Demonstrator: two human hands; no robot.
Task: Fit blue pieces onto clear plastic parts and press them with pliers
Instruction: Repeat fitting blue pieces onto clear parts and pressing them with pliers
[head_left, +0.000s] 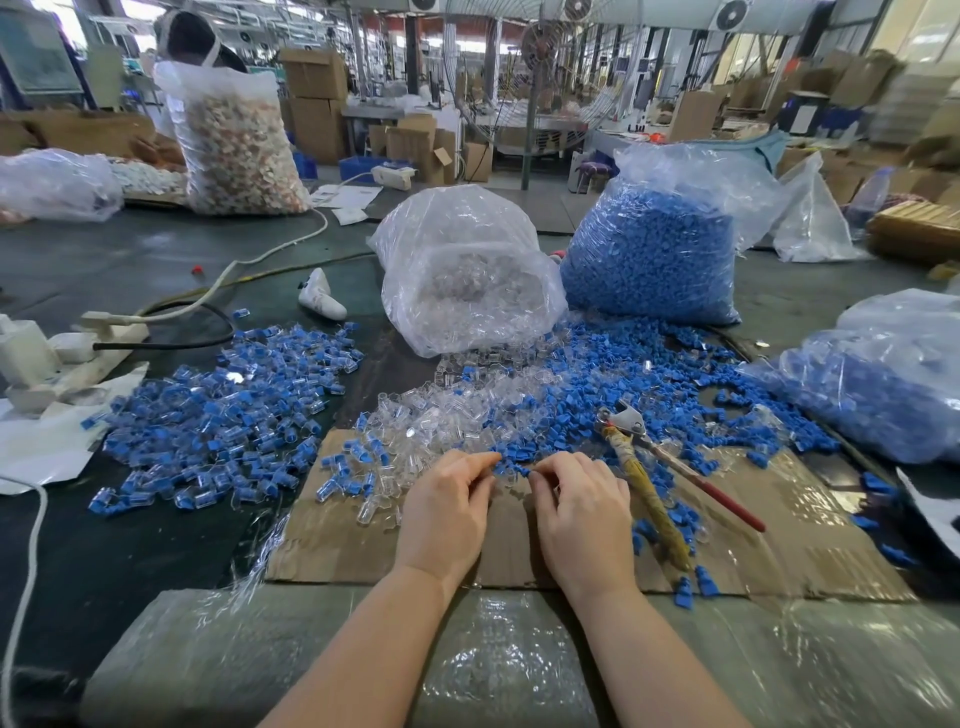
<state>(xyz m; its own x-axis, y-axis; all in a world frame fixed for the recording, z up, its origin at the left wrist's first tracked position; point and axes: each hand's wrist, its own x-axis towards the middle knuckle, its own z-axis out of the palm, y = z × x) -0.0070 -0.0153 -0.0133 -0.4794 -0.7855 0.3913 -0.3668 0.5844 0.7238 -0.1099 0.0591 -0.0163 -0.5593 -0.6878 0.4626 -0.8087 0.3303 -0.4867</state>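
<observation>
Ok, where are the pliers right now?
In the head view, the pliers lie unheld on the cardboard, just right of the right hand, jaws among loose blue pieces.

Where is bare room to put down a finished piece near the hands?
Bare cardboard lies left of the left hand, below the assembled pile. Right of the pliers it is bare too. Ahead of both hands, loose clear parts and blue pieces crowd everything.

White power strip (67, 345) far left, white cable (270, 249) trailing back; cardboard boxes (317, 104) stacked behind; fan (543, 49) on pole.
</observation>
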